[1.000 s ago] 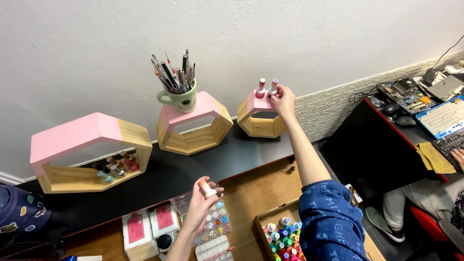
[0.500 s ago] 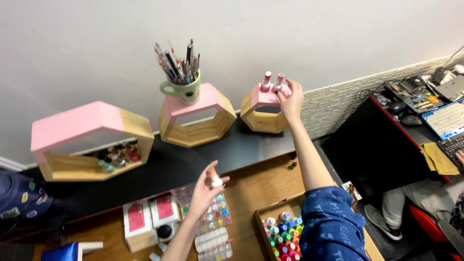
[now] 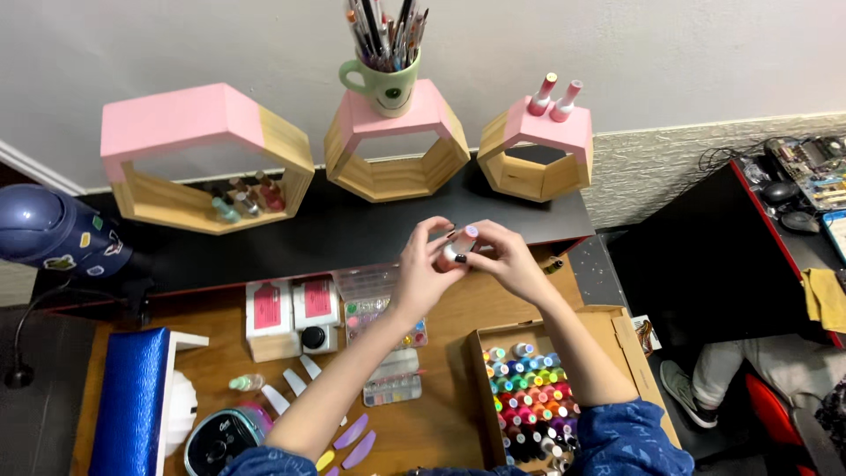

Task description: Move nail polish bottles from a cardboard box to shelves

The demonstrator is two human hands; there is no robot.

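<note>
Fingers (image 3: 441,240) of my left hand (image 3: 421,278) wrap the small polish bottle (image 3: 458,245), and my right hand (image 3: 509,261) pinches it from the other side, so both hands are closed on it. I hold the bottle in the air between them, over the back edge of the wooden desk (image 3: 441,423), just in front of the black shelf (image 3: 352,234).

On that shelf I see three hexagonal wooden boxes with pink tops against a pale wall. The left box (image 3: 198,159) has small bottles inside it, the middle box (image 3: 397,141) carries a green mug (image 3: 388,84) full of brushes, and the right box (image 3: 538,150) has two pink bottles (image 3: 553,95) standing on top.

On the desk, a cardboard box (image 3: 617,353) of coloured polish bottles sits below my right forearm. A clear tray (image 3: 374,304) of small pots lies under my left wrist, with two white cases (image 3: 291,308) beside it. A blue cushion (image 3: 132,397) lies at the desk's left end, near a dark blue helmet-shaped thing (image 3: 53,229). Someone's legs (image 3: 749,370) show at the right, by a black table (image 3: 705,256).
</note>
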